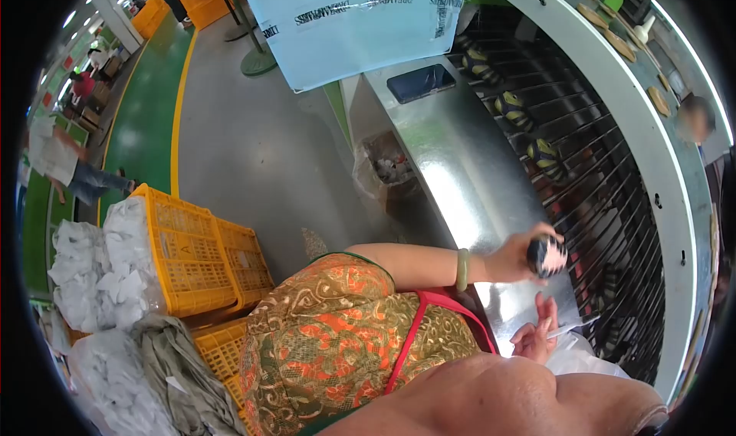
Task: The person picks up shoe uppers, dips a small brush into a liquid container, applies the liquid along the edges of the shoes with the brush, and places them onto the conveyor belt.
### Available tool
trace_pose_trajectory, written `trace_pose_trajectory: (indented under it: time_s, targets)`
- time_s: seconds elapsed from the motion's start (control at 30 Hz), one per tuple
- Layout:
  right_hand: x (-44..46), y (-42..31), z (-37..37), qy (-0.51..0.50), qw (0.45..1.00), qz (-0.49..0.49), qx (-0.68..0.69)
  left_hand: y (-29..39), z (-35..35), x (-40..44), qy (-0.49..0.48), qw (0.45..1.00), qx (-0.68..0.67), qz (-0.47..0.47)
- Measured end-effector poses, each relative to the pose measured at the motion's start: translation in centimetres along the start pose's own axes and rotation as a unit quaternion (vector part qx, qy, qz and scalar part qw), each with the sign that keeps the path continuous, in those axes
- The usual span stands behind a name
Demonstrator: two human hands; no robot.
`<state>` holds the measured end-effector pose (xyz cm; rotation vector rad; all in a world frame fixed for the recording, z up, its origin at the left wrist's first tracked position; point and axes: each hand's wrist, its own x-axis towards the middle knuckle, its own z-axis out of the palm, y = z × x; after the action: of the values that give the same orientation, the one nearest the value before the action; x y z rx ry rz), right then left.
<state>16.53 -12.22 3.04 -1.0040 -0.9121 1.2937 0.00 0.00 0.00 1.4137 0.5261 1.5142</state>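
Note:
My left hand, with a pale bangle at the wrist, is closed round a dark rounded object with a jagged pale pink patch. It looks like a shoe seen end-on, slightly blurred. This hand is above the shiny metal ledge beside the rack-like conveyor. Lower down, my right hand has its fingers bent around a thin white strip that points toward the conveyor. White plastic lies just below that hand. Several dark shoes with yellow-green stripes, one such shoe among them, rest on the conveyor's bars.
A phone lies on the ledge near a light-blue taped box. A lined waste bin stands under the ledge. Yellow crates with white plastic bundles are behind me. A white curved rail borders the conveyor; people appear farther off.

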Motion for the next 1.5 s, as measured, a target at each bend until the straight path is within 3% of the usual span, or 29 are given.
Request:
trace_pose_trajectory:
  time_s: [0.07,0.13,0.17,0.2,0.23,0.27,0.3,0.33,0.37,0.43,0.47,0.53,0.6,0.67,0.7,0.77,0.87,1.0,1.13,1.17,1.2,1.23,1.3,1.43,1.5]
  targets:
    - [0.0,-0.3,-1.0,0.035,0.993,-0.026,-0.109,0.8,-0.4,2.1,0.059,0.994,-0.014,0.087]
    - [-2.6,-0.6,-1.0,0.084,0.984,0.03,-0.151,1.7,-2.3,0.4,-0.005,0.999,-0.041,-0.033]
    - [-2.8,-1.7,-1.3,0.119,0.97,0.045,-0.207,0.1,-3.1,1.5,-0.099,0.993,0.028,0.054]
    - [-2.8,-2.9,-1.3,0.133,0.955,0.069,-0.255,1.0,-2.8,1.4,-0.055,0.992,-0.093,-0.067]
    - [-3.1,-4.1,-1.6,0.156,0.935,0.095,-0.302,2.4,-2.6,1.7,-0.087,0.989,-0.099,-0.067]
    - [-3.9,-3.8,-2.9,0.18,0.933,0.087,-0.3,1.8,-3.2,1.0,-0.104,0.993,0.045,-0.036]
    - [-4.6,-4.4,-3.7,0.183,0.901,0.059,-0.388,2.7,-3.5,0.4,-0.155,0.963,0.218,-0.027]
    - [-5.5,-6.1,-3.8,0.2,0.915,0.059,-0.345,2.6,-2.7,-0.2,-0.052,0.989,0.041,-0.13]
    - [-6.4,-6.8,-4.1,0.245,0.919,0.036,-0.305,1.2,-3.6,-0.5,-0.079,0.983,0.113,-0.12]
    - [-8.0,-8.3,-6.1,0.31,0.877,0.025,-0.365,1.1,-3.4,0.4,-0.097,0.975,0.185,-0.08]
    - [-8.6,-8.3,-7.4,0.333,0.851,-0.018,-0.405,0.4,-3.2,0.1,-0.112,0.959,0.26,-0.014]
    - [-9.5,-8.5,-9.3,0.386,0.802,-0.036,-0.456,-0.1,-2.2,0.1,-0.093,0.981,0.17,-0.023]
    - [-9.9,-9.0,-9.1,0.398,0.773,-0.035,-0.493,-0.2,-2.1,0.2,-0.088,0.986,0.138,-0.025]
    - [-9.6,-10.1,-7.7,0.371,0.625,-0.014,-0.687,0.1,-2.2,0.6,-0.123,0.972,0.199,-0.004]
    - [-9.6,-10.3,-8.3,0.37,0.624,-0.005,-0.688,-0.2,-1.5,0.3,-0.125,0.972,0.198,-0.012]
    - [-9.3,-10.2,-9.3,0.337,0.567,0.025,-0.751,-0.7,-0.5,-0.3,-0.127,0.973,0.188,-0.04]
    - [-9.0,-10.3,-10.7,0.313,0.549,0.055,-0.773,-1.4,0.7,-1.0,-0.123,0.975,0.18,-0.053]
    - [-7.5,-9.2,-6.9,0.283,0.528,0.074,-0.797,0.0,-3.6,0.5,-0.114,0.981,0.148,-0.047]
    - [-6.9,-9.8,-5.7,0.282,0.571,0.012,-0.771,1.9,-5.5,2.0,-0.122,0.977,0.132,-0.115]
    - [-6.7,-10.8,-5.3,0.328,0.708,0.114,-0.614,2.5,-5.5,2.1,-0.132,0.972,0.174,-0.091]
    - [-6.7,-11.3,-5.4,0.356,0.806,0.209,-0.424,2.8,-5.2,2.1,-0.14,0.964,0.216,-0.066]
    - [-6.9,-10.6,-6.8,0.357,0.805,0.208,-0.426,2.0,-4.3,1.9,-0.14,0.965,0.214,-0.066]
    - [-7.9,-8.8,-10.2,0.364,0.905,0.188,-0.116,0.4,-1.9,1.0,-0.136,0.964,0.225,-0.04]
    - [-8.2,-8.2,-10.1,0.349,0.926,0.141,0.028,1.0,0.0,1.9,-0.153,0.964,0.213,0.04]
    - [-8.1,-8.1,-10.0,0.364,0.922,0.13,-0.025,0.6,0.8,1.9,-0.163,0.964,0.207,0.042]
